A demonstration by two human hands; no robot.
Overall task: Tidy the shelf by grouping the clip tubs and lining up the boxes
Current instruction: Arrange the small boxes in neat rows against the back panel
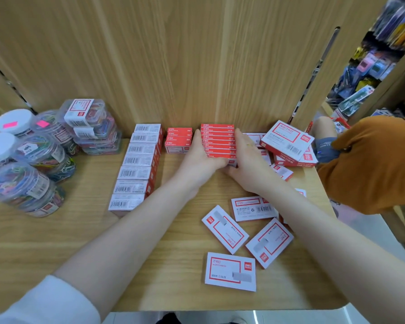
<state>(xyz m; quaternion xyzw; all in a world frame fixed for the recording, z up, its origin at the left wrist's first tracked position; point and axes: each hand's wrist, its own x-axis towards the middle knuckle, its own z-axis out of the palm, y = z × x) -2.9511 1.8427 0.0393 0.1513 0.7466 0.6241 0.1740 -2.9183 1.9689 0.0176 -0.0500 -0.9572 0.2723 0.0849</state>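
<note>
A row of red staple boxes (218,140) stands on edge against the shelf's back wall. My left hand (202,157) holds its left side and my right hand (246,157) holds its right side, squeezing the row between them. To the left stand a short row of red boxes (178,142) and a long row of boxes with barcodes up (136,164). Clear clip tubs (33,157) full of coloured clips are bunched at the far left. Several loose white-and-red boxes (229,271) lie flat at the front right.
Two larger boxes (288,141) are piled crookedly at the back right. A person in an orange top (369,164) crouches beyond the shelf's right edge. The wooden shelf (80,242) has bare board at the front left.
</note>
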